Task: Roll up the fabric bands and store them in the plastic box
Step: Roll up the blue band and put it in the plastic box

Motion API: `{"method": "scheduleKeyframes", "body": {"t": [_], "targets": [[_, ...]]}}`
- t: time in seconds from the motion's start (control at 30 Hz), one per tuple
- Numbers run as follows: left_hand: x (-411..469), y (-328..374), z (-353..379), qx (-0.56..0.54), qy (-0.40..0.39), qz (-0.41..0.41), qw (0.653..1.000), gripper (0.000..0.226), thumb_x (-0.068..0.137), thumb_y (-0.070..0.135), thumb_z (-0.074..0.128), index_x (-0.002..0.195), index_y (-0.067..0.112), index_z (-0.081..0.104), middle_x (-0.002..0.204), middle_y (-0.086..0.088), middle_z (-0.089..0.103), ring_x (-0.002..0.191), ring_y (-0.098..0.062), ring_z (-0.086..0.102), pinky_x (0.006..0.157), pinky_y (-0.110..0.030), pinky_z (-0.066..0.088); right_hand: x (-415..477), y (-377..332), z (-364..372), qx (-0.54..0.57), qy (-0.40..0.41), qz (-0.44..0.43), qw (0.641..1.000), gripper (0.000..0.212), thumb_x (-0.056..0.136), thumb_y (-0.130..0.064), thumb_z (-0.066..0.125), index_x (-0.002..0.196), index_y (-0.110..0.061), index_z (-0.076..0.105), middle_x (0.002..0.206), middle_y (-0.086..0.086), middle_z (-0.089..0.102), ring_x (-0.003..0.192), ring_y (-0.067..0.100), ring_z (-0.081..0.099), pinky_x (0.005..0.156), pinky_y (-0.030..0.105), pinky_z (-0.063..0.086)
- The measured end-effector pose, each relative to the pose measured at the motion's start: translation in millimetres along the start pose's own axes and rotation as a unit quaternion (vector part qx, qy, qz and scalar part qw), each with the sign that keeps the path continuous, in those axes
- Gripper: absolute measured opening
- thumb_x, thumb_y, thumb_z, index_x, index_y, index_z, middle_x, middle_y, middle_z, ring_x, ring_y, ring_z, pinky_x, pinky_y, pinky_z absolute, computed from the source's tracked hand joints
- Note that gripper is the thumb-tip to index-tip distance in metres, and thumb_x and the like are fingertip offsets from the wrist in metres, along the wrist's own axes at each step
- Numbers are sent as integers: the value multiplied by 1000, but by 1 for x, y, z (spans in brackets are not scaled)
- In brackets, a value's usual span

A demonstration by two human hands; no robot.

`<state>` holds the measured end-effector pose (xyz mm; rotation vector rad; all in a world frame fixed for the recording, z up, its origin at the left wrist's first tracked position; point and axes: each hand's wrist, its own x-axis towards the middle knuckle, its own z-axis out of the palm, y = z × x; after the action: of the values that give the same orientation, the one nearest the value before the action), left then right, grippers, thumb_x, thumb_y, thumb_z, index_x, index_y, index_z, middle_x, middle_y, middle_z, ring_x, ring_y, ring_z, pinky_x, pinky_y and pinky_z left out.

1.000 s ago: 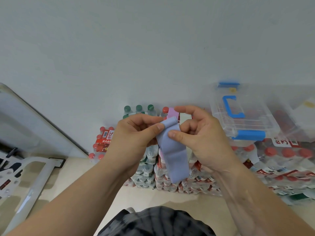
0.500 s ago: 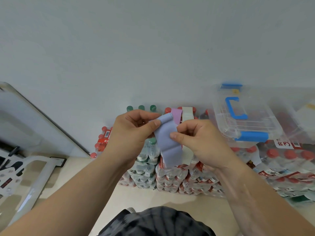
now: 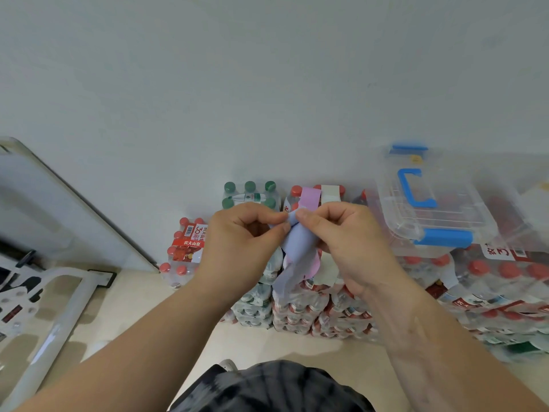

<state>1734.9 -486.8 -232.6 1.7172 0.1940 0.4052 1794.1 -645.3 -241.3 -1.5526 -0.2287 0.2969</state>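
I pinch the top of the blue band [image 3: 298,245] between my left hand [image 3: 246,242] and right hand [image 3: 346,242], both closed on it, letting its tail hang free for rolling.

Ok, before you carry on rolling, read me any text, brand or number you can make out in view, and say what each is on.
"农夫山泉": red label on the red-capped water pack, left of the hands.
"30": white part of that same label, sideways; the smaller print beside it and the barcode digits are too small to read.
Red characters on the white label under the plastic box: upside down and blurred, unreadable.
Labels on the lower bottle packs: too small.
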Motion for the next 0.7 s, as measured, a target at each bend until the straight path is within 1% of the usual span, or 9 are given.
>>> {"method": "scheduleKeyframes", "body": {"t": [0.07,0.1,0.17,0.23,0.33,0.43,0.53,0.6,0.7], "targets": [[-1,-1,0,2,-3,12,1000,21,80,5,80,78,26,78,80,-1,76,76,-27,71,72,-36,60,-1,1,4,27,28,4,999,25,81,-24,86,65,-22,67,77,25,68,76,25,64,78,46,54],[-1,-1,-1,4,-5,18,1000,20,78,8,80,77,27,78,81,1,75,76,-25,70,72,-35,59,-1,1,5,41,32,14,999,25,79,-22,87,69,-27,65,75,17,72,79,26,68,81,45,53],[-1,-2,-3,10,-9,27,1000,17,76,15,79,76,32,78,82,3,75,78,-27,70,72,-34,60,-3,3,6,47,29,31,998,26,78,-22,87,89,-29,65,82,7,79,90,26,75,89,46,53],[-2,-3,-4,16,-16,36,999,18,76,17,80,75,35,78,83,5,75,79,-26,70,72,-33,61,-5,2,7,39,31,28,998,25,81,-17,85,100,-24,70,84,6,81,91,23,77,91,47,56],[-3,-3,-6,11,-29,45,999,18,76,15,80,76,33,79,84,7,75,77,-16,71,69,-25,58,-7,-1,9,51,33,12,998,18,82,-10,83,90,-24,76,85,9,80,90,27,77,90,48,59],[-3,-2,-7,-40,-39,5,998,15,77,14,79,77,29,80,83,3,77,78,-12,72,71,-22,56,-8,0,9,49,36,-14,998,23,82,-9,83,84,-31,78,88,7,81,91,26,77,92,48,60],[-3,0,-5,-91,-41,-37,994,20,77,14,79,86,31,81,84,1,78,80,-15,75,71,-22,57,-9,2,9,61,50,-37,996,32,85,-7,80,85,-39,81,91,-2,82,93,16,77,88,35,59],[-3,2,-3,-91,-51,-41,994,23,80,13,79,94,31,82,89,1,80,84,-16,76,72,-22,58,-11,3,11,73,58,-45,995,30,86,-10,79,89,-40,82,93,-7,81,94,10,77,83,24,58],[-2,3,-1,-73,-61,-31,995,19,85,11,79,96,25,83,94,-1,81,92,-19,77,79,-26,60,-14,3,14,71,71,-58,993,16,81,-23,82,97,-26,83,92,-9,81,91,5,76,77,14,55]]}}
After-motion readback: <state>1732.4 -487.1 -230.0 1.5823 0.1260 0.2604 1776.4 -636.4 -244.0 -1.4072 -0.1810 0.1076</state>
